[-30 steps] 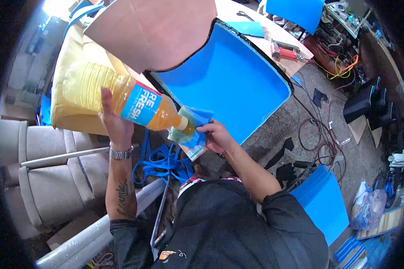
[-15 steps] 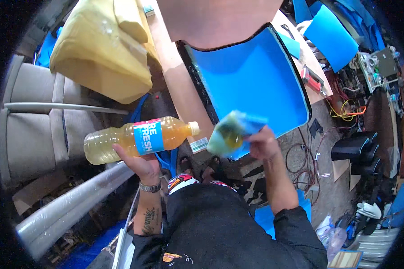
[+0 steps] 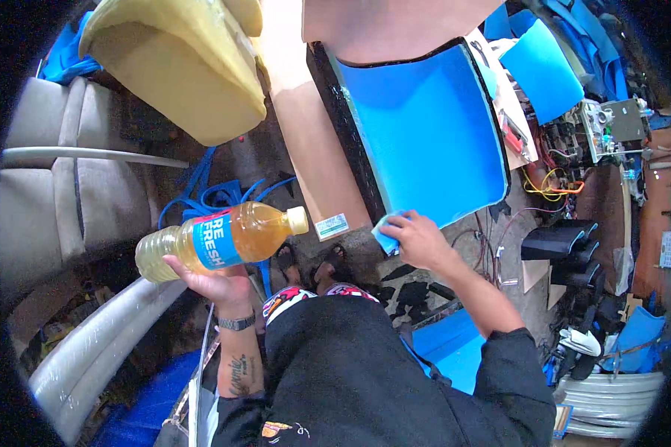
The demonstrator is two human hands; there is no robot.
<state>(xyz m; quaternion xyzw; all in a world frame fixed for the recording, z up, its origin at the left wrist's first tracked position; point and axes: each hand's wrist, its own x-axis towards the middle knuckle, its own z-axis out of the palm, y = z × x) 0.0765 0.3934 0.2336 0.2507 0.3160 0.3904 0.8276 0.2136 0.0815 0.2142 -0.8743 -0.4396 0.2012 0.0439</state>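
Note:
My left hand (image 3: pixel 210 287) holds a large clear plastic bottle (image 3: pixel 265 223) from below, tilted nearly flat. Yellowish liquid fills much of it, a blue and red label wraps its middle, and its pale cap points right. My right hand (image 3: pixel 417 242) is closed on a small pale blue pad (image 3: pixel 384 237); whether it is sponge or folded cloth I cannot tell. This pad is at the near corner of a curved panel (image 3: pixel 432 141) with a bright blue inner face and black edges. The panel rests on a wooden table (image 3: pixel 317 160).
A yellow foam seat shape (image 3: pixel 179 82) stands at upper left, above grey cushions (image 3: pixel 37 201). Plastic-wrapped rolls (image 3: pixel 104 350) lie at lower left. Right of the panel are a red-handled tool (image 3: pixel 513 140) and a blue sheet (image 3: pixel 544 71). Cables (image 3: pixel 552 186) and black curved pieces (image 3: pixel 555 246) lie farther right.
My right hand has brought the pad down from over the panel to its near corner. The bottle in my left hand has shifted slightly left and down. The view has shifted too.

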